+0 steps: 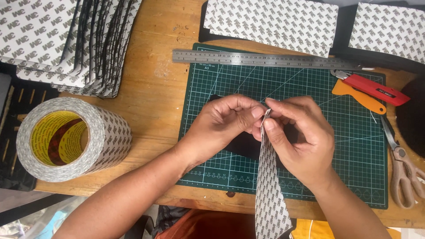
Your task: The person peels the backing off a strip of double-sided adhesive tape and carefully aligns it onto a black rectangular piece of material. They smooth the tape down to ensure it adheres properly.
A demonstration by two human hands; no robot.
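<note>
Head view looks down on a wooden bench (150,88) with a green gridded cutting mat (354,146). Both hands meet over the mat: the left hand (226,121) and right hand (296,137) pinch the top edge of a long white printed backing strip (268,194), which hangs toward the bench's near edge, over a black sheet piece (243,144). A steel ruler (261,58) lies along the mat's far edge; a big tape roll (73,139) sits left; scissors (400,168) lie right.
</note>
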